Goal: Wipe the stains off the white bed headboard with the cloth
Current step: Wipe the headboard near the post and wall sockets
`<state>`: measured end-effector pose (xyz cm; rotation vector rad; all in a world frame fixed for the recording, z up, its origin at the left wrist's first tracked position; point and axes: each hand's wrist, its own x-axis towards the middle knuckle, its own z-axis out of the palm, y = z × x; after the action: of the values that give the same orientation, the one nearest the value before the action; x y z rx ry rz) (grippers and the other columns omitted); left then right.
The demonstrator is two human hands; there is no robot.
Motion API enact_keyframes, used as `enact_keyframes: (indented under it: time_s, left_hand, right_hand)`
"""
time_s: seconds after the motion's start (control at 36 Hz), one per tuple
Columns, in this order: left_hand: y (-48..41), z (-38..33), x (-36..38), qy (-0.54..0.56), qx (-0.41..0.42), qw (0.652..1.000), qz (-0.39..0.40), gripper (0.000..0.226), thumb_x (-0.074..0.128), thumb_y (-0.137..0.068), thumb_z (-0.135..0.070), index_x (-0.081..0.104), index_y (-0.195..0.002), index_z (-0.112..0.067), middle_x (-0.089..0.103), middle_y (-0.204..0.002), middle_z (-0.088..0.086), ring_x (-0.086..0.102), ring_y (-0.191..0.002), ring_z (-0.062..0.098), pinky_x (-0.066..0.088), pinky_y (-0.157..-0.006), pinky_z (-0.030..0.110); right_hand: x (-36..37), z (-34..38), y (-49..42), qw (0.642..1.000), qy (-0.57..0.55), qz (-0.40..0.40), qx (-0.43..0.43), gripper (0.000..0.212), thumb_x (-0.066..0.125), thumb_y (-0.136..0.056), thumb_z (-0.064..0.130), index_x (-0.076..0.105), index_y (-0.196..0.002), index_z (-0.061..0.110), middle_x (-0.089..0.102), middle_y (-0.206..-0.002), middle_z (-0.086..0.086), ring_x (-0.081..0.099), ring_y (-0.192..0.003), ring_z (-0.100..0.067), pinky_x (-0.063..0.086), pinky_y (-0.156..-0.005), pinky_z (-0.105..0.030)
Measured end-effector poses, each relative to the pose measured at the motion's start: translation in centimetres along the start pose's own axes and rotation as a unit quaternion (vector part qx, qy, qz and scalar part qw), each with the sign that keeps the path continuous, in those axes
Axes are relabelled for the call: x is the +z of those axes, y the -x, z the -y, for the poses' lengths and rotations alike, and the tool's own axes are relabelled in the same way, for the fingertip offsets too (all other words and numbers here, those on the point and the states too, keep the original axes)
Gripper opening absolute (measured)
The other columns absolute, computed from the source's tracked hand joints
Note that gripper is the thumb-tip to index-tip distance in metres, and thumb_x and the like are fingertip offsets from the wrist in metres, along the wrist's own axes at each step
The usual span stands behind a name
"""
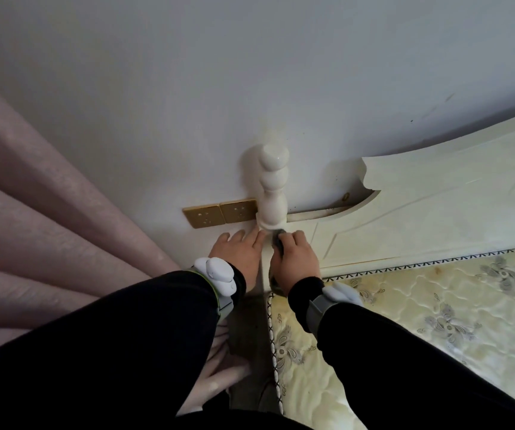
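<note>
gripping the cloth (278,241), right hand (295,260) at white headboard post (273,193)

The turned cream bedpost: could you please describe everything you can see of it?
The glossy cream turned bedpost stands upright at the end of the white headboard, against the wall. Rounded bulbs narrow to a waist above a flared base. Just below, the right hand presses a dark cloth; the left hand rests alongside.
</note>
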<state>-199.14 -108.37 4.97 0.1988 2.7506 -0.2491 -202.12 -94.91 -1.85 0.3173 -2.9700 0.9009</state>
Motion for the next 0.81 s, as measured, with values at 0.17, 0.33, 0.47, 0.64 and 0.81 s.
enact_keyframes:
  time_s: [0.17, 0.33, 0.47, 0.64, 0.81]
  left_hand:
    - [0.8, 0.2, 1.0, 0.015, -0.007, 1.0, 0.018, 0.09, 0.052, -0.089, -0.022, -0.001, -0.161, -0.014, -0.002, -0.169, 0.001, 0.017, -0.152, 0.026, 0.02, -0.122, 0.046]
    - [0.8, 0.1, 1.1, 0.036, -0.007, 0.999, 0.002, 0.09, 0.052, -0.09, -0.021, -0.002, -0.161, -0.015, -0.003, -0.17, 0.001, 0.015, -0.153, 0.026, 0.018, -0.122, 0.046]
    - [0.6, 0.7, 2.0, 0.049, 0.002, 0.999, -0.009, 0.091, 0.052, -0.09, -0.024, -0.005, -0.161, -0.018, -0.006, -0.17, -0.001, 0.012, -0.154, 0.025, 0.018, -0.123, 0.046]
    - [0.5, -0.9, 2.4, 0.075, 0.01, 0.996, -0.049, 0.093, 0.054, -0.091, -0.023, -0.007, -0.161, -0.02, -0.009, -0.169, -0.004, 0.007, -0.155, 0.022, 0.012, -0.124, 0.045]
    - [0.5, -0.5, 3.1, 0.077, 0.003, 0.996, -0.051, 0.096, 0.057, -0.09, -0.024, -0.008, -0.161, -0.021, -0.012, -0.169, -0.006, 0.004, -0.155, 0.022, 0.011, -0.124, 0.045]
  right_hand:
    - [0.0, -0.4, 0.6, 0.999, -0.015, 0.012, 0.032, 0.022, 0.058, -0.091, 0.019, 0.058, -0.109, 0.006, 0.05, -0.108, -0.015, 0.058, -0.085, -0.04, 0.041, -0.066, -0.037]
    - [0.5, 0.1, -0.3, 0.999, 0.02, 0.05, 0.01, 0.027, 0.053, -0.095, 0.021, 0.054, -0.119, 0.008, 0.049, -0.11, -0.013, 0.057, -0.088, -0.038, 0.045, -0.07, -0.038]
    - [0.2, 0.0, 0.4, 0.998, -0.02, -0.045, 0.031, 0.018, 0.061, -0.091, 0.023, 0.058, -0.101, 0.008, 0.052, -0.102, -0.011, 0.057, -0.077, -0.036, 0.044, -0.06, -0.036]
    - [0.0, 0.0, -0.8, 0.998, 0.029, 0.037, 0.038, 0.024, 0.056, -0.093, 0.022, 0.054, -0.114, 0.011, 0.048, -0.107, -0.01, 0.058, -0.087, -0.036, 0.037, -0.066, -0.033]
    - [0.2, 0.0, 0.3, 0.999, 0.005, -0.037, 0.026, 0.017, 0.059, -0.089, 0.016, 0.056, -0.103, 0.007, 0.051, -0.104, -0.014, 0.056, -0.079, -0.038, 0.034, -0.062, -0.033]
